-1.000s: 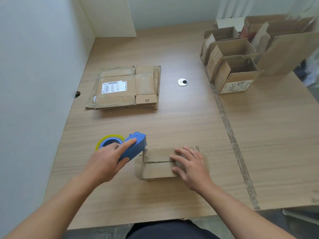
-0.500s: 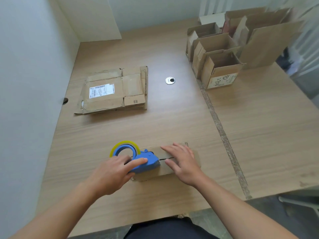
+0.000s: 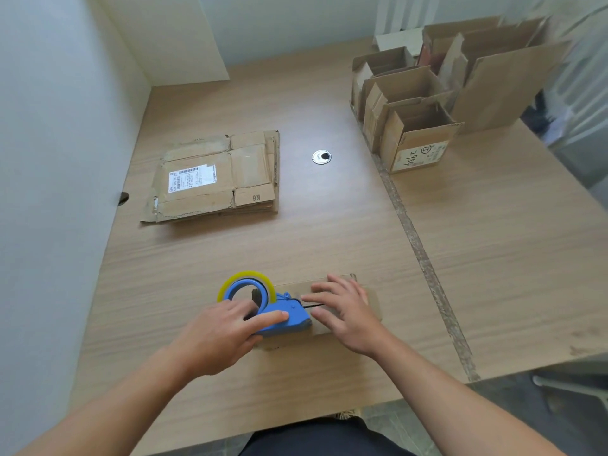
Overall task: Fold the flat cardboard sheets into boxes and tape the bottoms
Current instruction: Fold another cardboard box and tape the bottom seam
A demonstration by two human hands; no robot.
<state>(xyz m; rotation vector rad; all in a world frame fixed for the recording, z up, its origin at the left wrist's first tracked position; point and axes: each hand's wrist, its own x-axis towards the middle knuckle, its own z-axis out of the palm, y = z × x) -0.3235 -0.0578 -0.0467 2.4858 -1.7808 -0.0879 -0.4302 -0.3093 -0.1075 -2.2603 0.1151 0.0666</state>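
One box (image 3: 373,306) lies near the front edge of the table (image 3: 329,232), bottom side up, its flap seam running left to right. Two hands work on it. The left hand (image 3: 227,334) grasps one blue dispenser (image 3: 289,319), fingers curled over its body, which sits on the left end of the box over the seam. One yellowish tape roll (image 3: 245,280) stands in the dispenser at its far left. The right hand (image 3: 347,312) lies flat on the right half of the box, fingers straight and spread, pressing the flaps down, gripping nothing.

One stack of flat sheets (image 3: 217,179) rests further back on the left, well apart from the box; the top sheet carries one white label (image 3: 191,178). How many sheets are in the stack cannot be told. One round metal grommet (image 3: 321,157) sits in the tabletop just right of the stack. At the far right, three small open boxes (image 3: 419,139) stand in a row, touching. Larger boxes (image 3: 503,83) stand behind them, too blurred to count. One worn strip (image 3: 424,261) runs front to back across the table.
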